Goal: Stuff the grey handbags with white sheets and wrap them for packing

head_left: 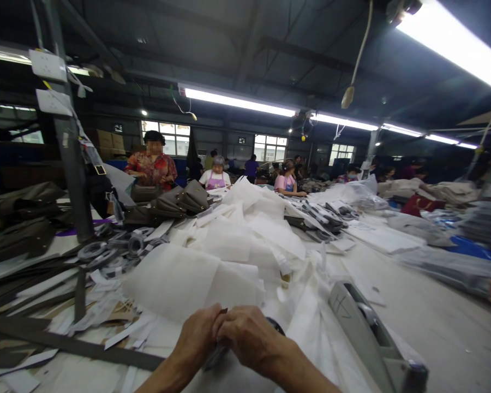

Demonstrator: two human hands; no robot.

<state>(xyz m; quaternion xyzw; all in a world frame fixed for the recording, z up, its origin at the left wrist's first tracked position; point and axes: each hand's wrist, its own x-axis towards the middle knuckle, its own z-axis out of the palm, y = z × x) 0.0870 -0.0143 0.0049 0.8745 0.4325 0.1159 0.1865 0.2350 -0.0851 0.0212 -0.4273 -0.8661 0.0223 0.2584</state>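
My left hand [196, 335] and my right hand [249, 335] meet at the bottom centre, fingers curled and pressed together. Between them they grip a small dark piece [216, 355], part strap or tape, mostly hidden by the fingers. A dark round edge [276, 326] shows just behind my right hand. Right beyond the hands lies a heap of white thin sheets [229, 256]. A grey tape dispenser [372, 338] stands close to the right of my right hand.
Long dark straps [73, 344] and tape rolls [94, 251] lie at the left by a metal post [71, 158]. Grey-brown bags [180, 202] are stacked behind the heap. Several people work at the far end of the table. Bare tabletop [433, 322] stretches to the right.
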